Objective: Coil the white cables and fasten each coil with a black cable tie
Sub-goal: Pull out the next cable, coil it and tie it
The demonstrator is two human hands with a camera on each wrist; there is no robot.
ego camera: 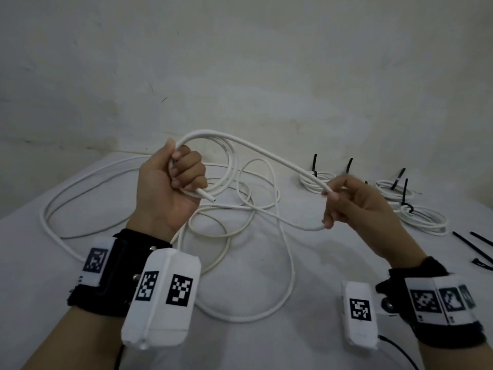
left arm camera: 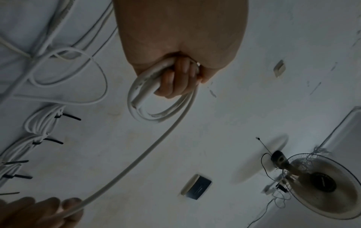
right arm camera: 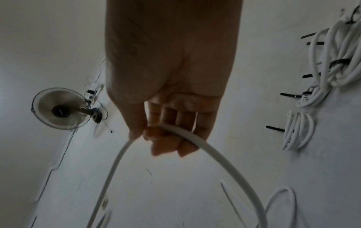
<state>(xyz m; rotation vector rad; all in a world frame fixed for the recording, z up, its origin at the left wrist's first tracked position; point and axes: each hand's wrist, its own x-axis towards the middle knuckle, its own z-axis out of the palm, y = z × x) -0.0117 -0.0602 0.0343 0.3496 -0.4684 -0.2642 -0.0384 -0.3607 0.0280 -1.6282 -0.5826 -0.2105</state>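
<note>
My left hand [ego camera: 184, 172] is raised above the table and grips a small coil of thick white cable [ego camera: 226, 153], with the cut end [ego camera: 210, 198] sticking out below the fist. In the left wrist view the curled fingers [left arm camera: 175, 80] hold two loops of the cable [left arm camera: 148, 114]. The same cable runs right to my right hand [ego camera: 336, 201], whose fingers [right arm camera: 166, 138] are curled round the cable [right arm camera: 215, 155]. The rest of the cable lies in loose loops [ego camera: 240, 236] on the white table [ego camera: 306, 263].
Several finished white coils [ego camera: 424, 217] with black cable ties [ego camera: 314, 164] lie at the back right of the table. Loose black ties [ego camera: 469, 247] lie at the right edge. A wall stands behind the table. A fan [left arm camera: 320, 185] hangs on it.
</note>
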